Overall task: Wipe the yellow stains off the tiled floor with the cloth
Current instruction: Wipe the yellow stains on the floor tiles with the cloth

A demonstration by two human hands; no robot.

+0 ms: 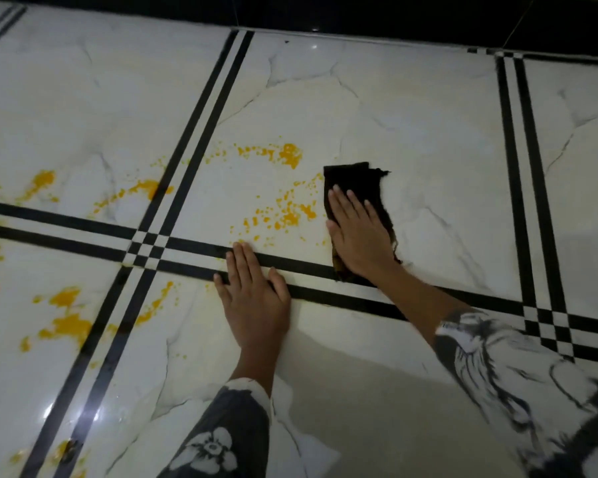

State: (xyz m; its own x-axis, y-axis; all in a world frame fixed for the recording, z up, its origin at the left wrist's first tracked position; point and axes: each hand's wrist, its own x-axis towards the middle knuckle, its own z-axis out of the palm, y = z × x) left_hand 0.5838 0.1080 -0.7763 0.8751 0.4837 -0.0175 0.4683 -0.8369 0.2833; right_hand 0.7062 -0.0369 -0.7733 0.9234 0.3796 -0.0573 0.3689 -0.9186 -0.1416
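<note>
Your right hand [356, 236] lies flat on the cloth [358, 179], fingers straight and pressing it to the floor [422, 125]; nothing is gripped. The cloth is dark with frayed edges, spread on the white marbled tile, its near end over a black stripe [311, 269]. Your left hand [256, 294] is also flat and relaxed, palm down on bare tile, fingers across that same stripe.

The stains [290, 155] are yellow splatter. One patch sits just left of the cloth, touching its left edge, and another is farther up the tile. More lie beyond the crossing stripes [145, 243], on the left tiles. Both sleeves [497, 353] carry a black-and-white print.
</note>
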